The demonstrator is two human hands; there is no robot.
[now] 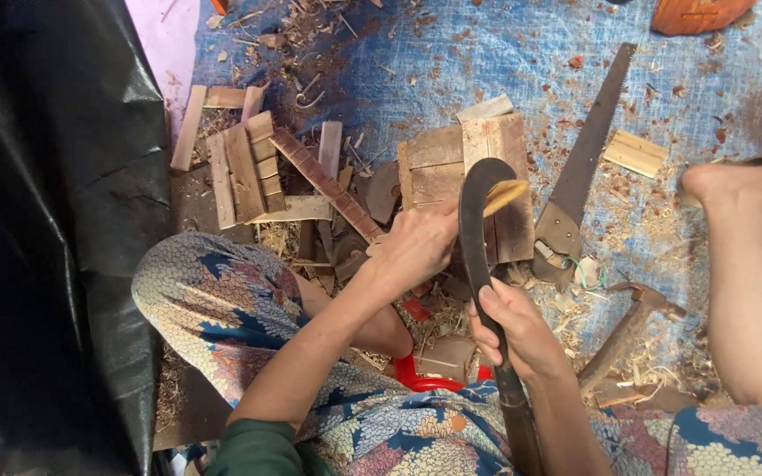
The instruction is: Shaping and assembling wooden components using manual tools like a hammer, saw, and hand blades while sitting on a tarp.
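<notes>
My right hand (pixel 511 328) grips the handle of a dark curved blade (pixel 476 207), whose hooked tip arcs up over a wooden block. My left hand (pixel 416 247) holds a thin pale sliver of wood (pixel 504 194) against the blade's curved edge. Both hands work above a flat brown wooden block (pixel 451 163) lying on the blue tarp. Wood shavings lie around and under the hands.
A hand saw (pixel 585 154) lies right of the block, a hammer (pixel 628 330) nearer me. Several wooden slats (pixel 244 167) are piled to the left, a small plank (pixel 635 152) at right. Black plastic sheet (pixel 55 220) fills the left; my bare foot (pixel 733 181) rests at right.
</notes>
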